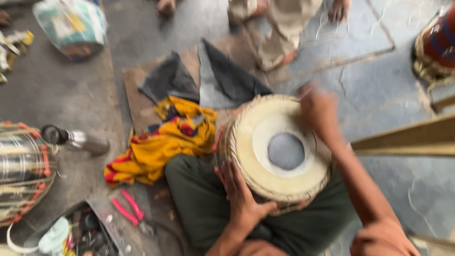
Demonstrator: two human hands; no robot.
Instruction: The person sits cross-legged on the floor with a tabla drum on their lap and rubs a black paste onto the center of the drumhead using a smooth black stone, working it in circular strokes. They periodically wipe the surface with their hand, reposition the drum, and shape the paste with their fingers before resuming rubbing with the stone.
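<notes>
Left hand (241, 196) cups the drum (279, 149) at seven o'clock, I judge to steady it; right hand (320, 109), at one o'clock, is blurred, grip indeterminate.

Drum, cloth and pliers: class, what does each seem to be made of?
Drum: probably hide, matt cream head with a grey centre patch and laced rim. Cloth: woven fabric, yellow and red, crumpled. Pliers: likely metal; pink handles look plastic-coated. Blur limits certainty.

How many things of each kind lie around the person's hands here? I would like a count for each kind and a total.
Round hand drums with laced sides: 3
Pink-handled pliers: 1
Yellow and red cloth: 1
Dark grey cloths: 2
Black-headed metal hammer: 1
Total: 8
</notes>
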